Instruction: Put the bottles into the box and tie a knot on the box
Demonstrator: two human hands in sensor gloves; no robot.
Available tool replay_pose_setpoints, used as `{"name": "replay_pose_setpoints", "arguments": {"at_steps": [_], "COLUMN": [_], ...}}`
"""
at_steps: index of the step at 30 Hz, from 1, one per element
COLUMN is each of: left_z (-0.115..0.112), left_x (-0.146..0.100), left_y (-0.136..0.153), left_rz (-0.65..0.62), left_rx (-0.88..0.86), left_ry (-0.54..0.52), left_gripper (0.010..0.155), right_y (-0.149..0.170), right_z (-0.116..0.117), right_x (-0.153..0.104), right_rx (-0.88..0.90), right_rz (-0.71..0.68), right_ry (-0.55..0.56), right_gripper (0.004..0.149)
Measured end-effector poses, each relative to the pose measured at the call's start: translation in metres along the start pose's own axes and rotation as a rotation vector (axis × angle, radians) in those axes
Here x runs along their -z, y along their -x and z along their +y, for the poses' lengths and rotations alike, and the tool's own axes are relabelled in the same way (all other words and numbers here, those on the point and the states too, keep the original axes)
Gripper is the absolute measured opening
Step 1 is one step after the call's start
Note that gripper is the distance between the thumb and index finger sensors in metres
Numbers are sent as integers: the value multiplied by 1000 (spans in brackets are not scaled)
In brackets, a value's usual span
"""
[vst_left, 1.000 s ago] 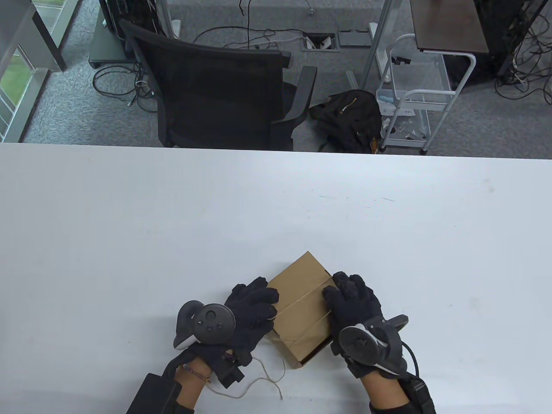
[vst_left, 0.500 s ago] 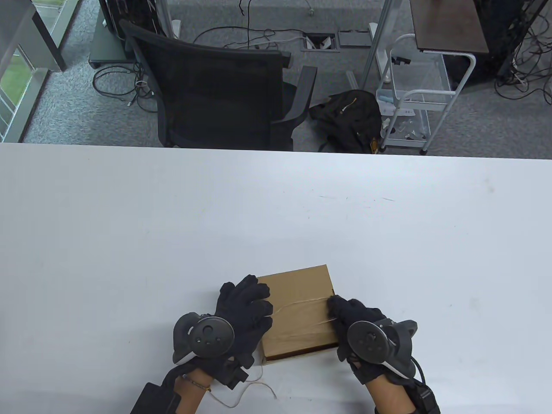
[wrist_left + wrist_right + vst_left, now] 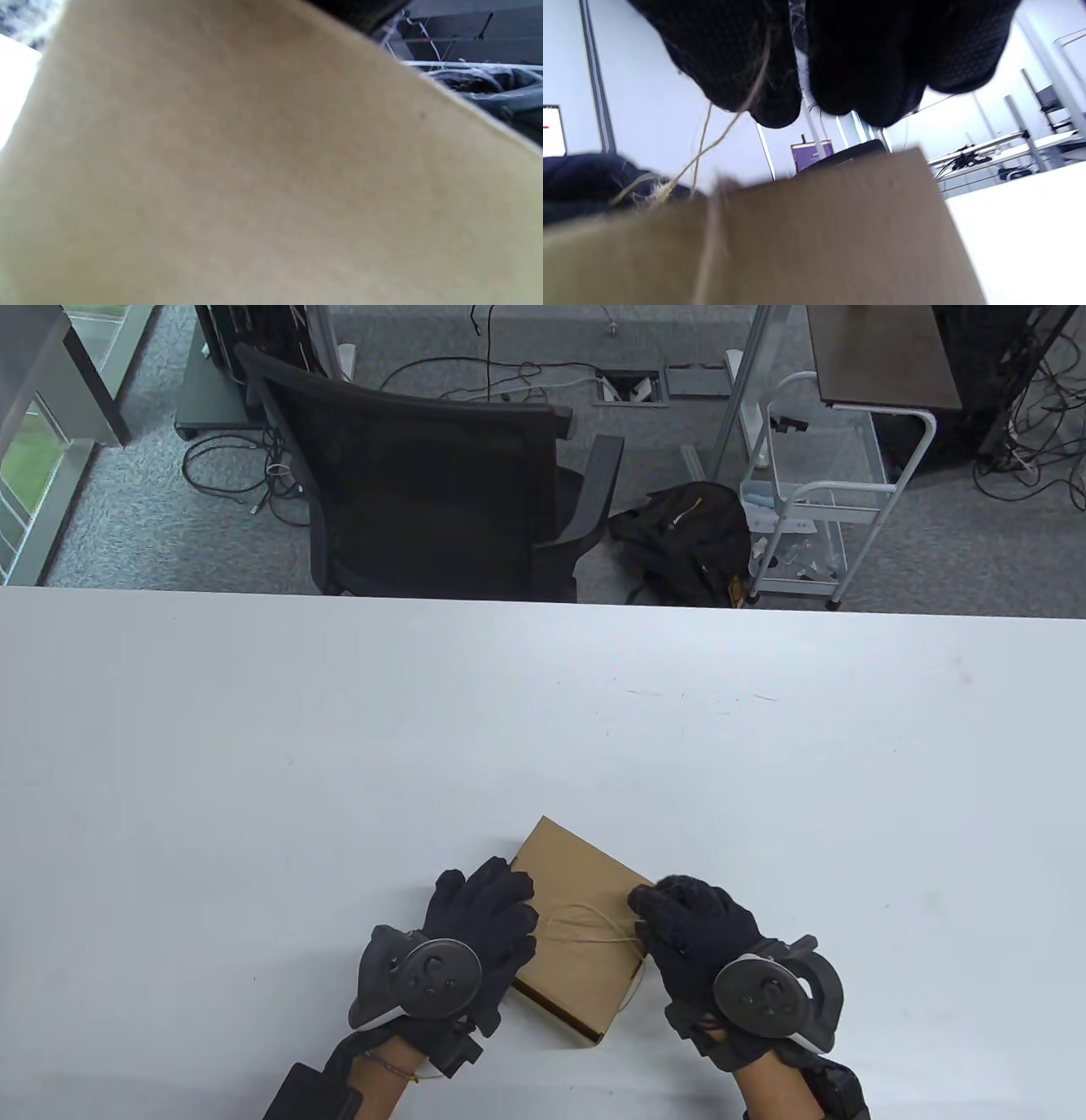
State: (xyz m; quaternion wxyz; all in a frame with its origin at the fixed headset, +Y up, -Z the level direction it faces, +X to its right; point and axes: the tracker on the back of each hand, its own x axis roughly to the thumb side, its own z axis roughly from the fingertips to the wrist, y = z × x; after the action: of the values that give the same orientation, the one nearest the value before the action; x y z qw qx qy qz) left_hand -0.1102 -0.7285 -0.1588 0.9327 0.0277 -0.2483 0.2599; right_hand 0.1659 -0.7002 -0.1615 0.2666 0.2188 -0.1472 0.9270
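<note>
- The right hand (image 3: 697, 931) in its black sensor glove sits at the right edge of the closed brown cardboard box (image 3: 579, 933); its fingers (image 3: 742, 72) are curled and pinch the thin tan twine (image 3: 594, 929).
- The left hand (image 3: 479, 929), also black-gloved, lies against the box's left edge. The twine runs to its fingers, but whether it grips the twine or the box cannot be told; the left wrist view shows only blurred cardboard (image 3: 254, 178).
- The box lies flat on the white table (image 3: 254, 780) near its front edge, turned diagonally, with twine across its top between the hands.
- Beyond the table stand a black mesh office chair (image 3: 424, 492) and a white wire trolley (image 3: 814, 500).
</note>
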Motion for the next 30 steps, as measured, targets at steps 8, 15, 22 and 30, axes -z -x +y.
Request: {"name": "replay_pose_setpoints", "arguments": {"at_steps": [8,15,22,30], "left_z": [6,24,19,22], "left_x": [-2,-11,-12,-10], "left_y": [1,12,23,28], "left_rz": [9,111,255,231], "left_rx": [5,23,-25,10], "left_ry": [-91,-153,-122,-140], "left_gripper": [46,46,45,46], "right_y": [10,-8,-8,41], "right_z": [12,6,2,2], "right_x": [4,0,-4,-7], "right_rx": [-73,-171,-57,345], "right_rz": [142,216,222,384], "right_ry": [-110,-152,-157,-126], "right_gripper": [43,45,40,52]}}
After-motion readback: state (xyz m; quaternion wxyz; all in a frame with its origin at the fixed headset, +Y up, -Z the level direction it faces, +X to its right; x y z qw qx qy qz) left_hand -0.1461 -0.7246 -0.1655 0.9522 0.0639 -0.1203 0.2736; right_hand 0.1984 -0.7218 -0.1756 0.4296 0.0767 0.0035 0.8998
